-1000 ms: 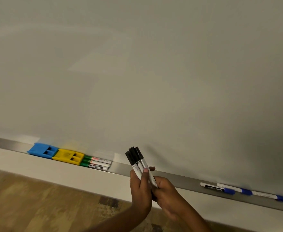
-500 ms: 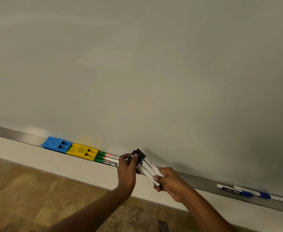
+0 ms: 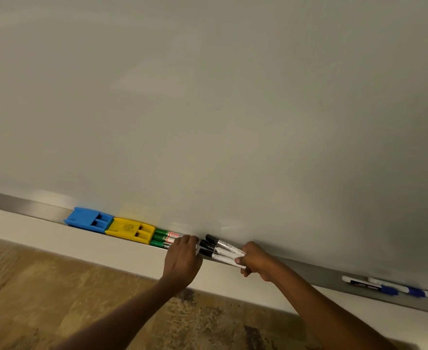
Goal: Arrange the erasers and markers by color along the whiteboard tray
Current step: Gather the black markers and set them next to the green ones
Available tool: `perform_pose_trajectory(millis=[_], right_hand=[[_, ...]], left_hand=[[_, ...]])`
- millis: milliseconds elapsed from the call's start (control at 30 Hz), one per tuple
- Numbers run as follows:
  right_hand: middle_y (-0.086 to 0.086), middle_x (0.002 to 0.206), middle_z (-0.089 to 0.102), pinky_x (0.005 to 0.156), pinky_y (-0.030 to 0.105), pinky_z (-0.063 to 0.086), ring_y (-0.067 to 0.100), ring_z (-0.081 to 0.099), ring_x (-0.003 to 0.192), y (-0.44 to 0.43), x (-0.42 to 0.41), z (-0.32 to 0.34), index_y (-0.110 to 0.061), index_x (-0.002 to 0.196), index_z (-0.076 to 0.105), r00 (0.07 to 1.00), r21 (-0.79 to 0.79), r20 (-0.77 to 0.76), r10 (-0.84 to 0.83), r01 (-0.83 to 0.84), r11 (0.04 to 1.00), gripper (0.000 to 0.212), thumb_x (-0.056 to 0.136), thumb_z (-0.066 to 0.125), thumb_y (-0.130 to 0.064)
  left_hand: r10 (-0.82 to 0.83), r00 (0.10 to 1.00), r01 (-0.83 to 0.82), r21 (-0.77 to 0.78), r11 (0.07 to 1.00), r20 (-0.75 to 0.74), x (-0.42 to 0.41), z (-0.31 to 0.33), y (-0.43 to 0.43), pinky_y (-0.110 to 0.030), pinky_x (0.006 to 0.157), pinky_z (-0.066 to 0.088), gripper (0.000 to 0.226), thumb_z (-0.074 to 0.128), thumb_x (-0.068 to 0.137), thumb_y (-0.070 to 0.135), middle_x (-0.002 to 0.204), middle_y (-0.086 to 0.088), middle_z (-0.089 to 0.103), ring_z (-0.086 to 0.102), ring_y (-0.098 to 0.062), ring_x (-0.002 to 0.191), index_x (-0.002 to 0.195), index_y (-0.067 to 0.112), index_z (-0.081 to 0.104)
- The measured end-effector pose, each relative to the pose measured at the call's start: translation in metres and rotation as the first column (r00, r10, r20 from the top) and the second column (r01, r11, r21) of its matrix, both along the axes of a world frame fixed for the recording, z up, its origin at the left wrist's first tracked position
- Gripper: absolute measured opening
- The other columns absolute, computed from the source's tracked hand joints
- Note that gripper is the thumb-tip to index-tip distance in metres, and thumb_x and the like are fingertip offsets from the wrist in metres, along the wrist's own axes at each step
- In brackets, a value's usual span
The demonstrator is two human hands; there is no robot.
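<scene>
Black markers point(image 3: 220, 250): three of them side by side, low over the whiteboard tray point(image 3: 30, 207) or just on it; I cannot tell which. They lie between the two hands, caps to the left.
Right hand point(image 3: 255, 261): thumb and curled fingers pinch the rear ends of the black markers and hold them as one bundle.
Left hand point(image 3: 182, 258): fingers nearly straight and spread, laid flat at the cap ends and holding nothing. It covers the right ends of the green markers point(image 3: 163, 239).
Look of the black markers: white barrels with a faint print, glossy black caps, set at a slight slant, each a little lower than the one behind it.
Row to the left: blue eraser point(image 3: 89, 220), then yellow eraser point(image 3: 129, 229) touching it, then the green markers stacked close against the yellow one.
Far right of the tray: blue-capped markers point(image 3: 389, 289), well apart from both hands.
Surroundings: pale whiteboard point(image 3: 207, 109) above the tray, mottled brown floor point(image 3: 43, 286) below.
</scene>
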State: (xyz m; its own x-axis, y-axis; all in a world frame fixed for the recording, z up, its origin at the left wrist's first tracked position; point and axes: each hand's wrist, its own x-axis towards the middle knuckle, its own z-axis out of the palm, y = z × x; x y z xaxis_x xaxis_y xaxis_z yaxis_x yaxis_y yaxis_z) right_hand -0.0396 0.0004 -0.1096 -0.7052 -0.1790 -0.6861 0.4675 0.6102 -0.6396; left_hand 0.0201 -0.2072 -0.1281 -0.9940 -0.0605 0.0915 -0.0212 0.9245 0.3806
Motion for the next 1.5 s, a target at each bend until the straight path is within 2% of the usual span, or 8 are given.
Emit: perform_pose_trajectory(millis=[167,400,633,933,1067,1233,1400,1500], right_hand=[[0.016,0.097,0.047,0.045,0.021,0.048,0.020,0.053,0.060,-0.005,-0.009,-0.006,0.000,0.104,0.047,0.994,-0.016,0.106,-0.017,0.018,1.000,0.019,0.090,0.059,0.000],[0.018,0.100,0.047,0.054,0.024,0.053,0.021,0.055,0.064,-0.009,-0.015,-0.012,0.003,0.112,0.049,0.987,-0.030,0.149,-0.054,0.059,0.998,0.027,0.088,0.063,0.001],[0.020,0.102,0.056,0.070,0.033,0.059,0.024,0.062,0.065,-0.008,-0.017,-0.015,0.009,0.116,0.052,0.980,-0.039,0.144,-0.138,0.145,0.989,0.037,0.084,0.069,0.000],[0.020,0.107,0.060,0.049,0.026,0.052,0.025,0.061,0.074,-0.020,0.005,-0.032,-0.002,0.104,0.051,0.821,-0.134,-0.021,-0.570,0.563,0.815,0.012,0.097,0.050,-0.012],[0.016,0.103,0.058,0.049,0.027,0.054,0.028,0.062,0.078,-0.021,0.012,-0.034,-0.001,0.108,0.051,0.758,-0.144,-0.084,-0.647,0.633,0.760,0.020,0.096,0.055,-0.016],[0.011,0.086,0.061,0.049,0.026,0.047,0.022,0.057,0.061,-0.023,0.019,-0.036,-0.004,0.093,0.056,0.757,-0.102,-0.210,-0.619,0.613,0.783,0.025,0.090,0.065,-0.027],[0.015,0.081,0.069,0.070,0.043,0.058,0.033,0.068,0.072,-0.027,0.022,-0.038,0.000,0.083,0.068,0.766,-0.009,-0.347,-0.541,0.574,0.819,0.028,0.083,0.073,-0.028],[0.017,0.078,0.071,0.071,0.045,0.057,0.034,0.069,0.072,-0.029,0.022,-0.037,-0.001,0.077,0.069,0.774,0.009,-0.376,-0.509,0.552,0.834,0.026,0.082,0.075,-0.025]], left_hand=[[-0.229,0.973,0.226,-0.117,0.967,-0.013,-0.008,-0.010,-0.010,-0.036,0.090,0.046,0.043,0.059,0.081,0.017,0.119,-0.005,0.064,0.057,-0.025,0.108,0.125,0.014,0.057],[-0.615,0.788,0.584,-0.348,0.733,0.027,-0.009,-0.028,-0.016,-0.032,0.090,0.050,0.058,0.069,0.069,0.040,0.122,-0.004,0.064,0.059,-0.020,0.111,0.121,0.017,0.059],[-0.628,0.758,0.641,-0.383,0.666,0.177,-0.013,-0.038,-0.018,-0.040,0.092,0.050,0.066,0.062,0.074,0.045,0.131,-0.012,0.056,0.053,-0.028,0.117,0.129,0.012,0.048],[-0.629,0.758,0.635,-0.413,0.652,0.173,-0.014,-0.046,-0.019,-0.044,0.092,0.048,0.072,0.060,0.076,0.045,0.133,-0.018,0.052,0.050,-0.030,0.116,0.134,0.005,0.041],[-0.624,0.760,0.636,-0.410,0.654,0.182,-0.014,-0.048,-0.019,-0.044,0.092,0.048,0.075,0.060,0.075,0.048,0.133,-0.019,0.051,0.048,-0.031,0.117,0.134,0.005,0.040],[-0.620,0.754,0.648,-0.400,0.648,0.218,-0.016,-0.051,-0.021,-0.045,0.093,0.047,0.077,0.059,0.076,0.050,0.134,-0.018,0.051,0.046,-0.032,0.120,0.136,0.006,0.038],[-0.630,0.746,0.653,-0.424,0.628,0.216,-0.016,-0.047,-0.020,-0.044,0.092,0.048,0.079,0.063,0.074,0.049,0.132,-0.018,0.053,0.050,-0.032,0.118,0.136,0.005,0.040],[-0.637,0.742,0.652,-0.451,0.610,0.211,-0.016,-0.044,-0.022,-0.044,0.092,0.048,0.077,0.065,0.074,0.048,0.132,-0.018,0.055,0.053,-0.032,0.118,0.135,0.006,0.043]])
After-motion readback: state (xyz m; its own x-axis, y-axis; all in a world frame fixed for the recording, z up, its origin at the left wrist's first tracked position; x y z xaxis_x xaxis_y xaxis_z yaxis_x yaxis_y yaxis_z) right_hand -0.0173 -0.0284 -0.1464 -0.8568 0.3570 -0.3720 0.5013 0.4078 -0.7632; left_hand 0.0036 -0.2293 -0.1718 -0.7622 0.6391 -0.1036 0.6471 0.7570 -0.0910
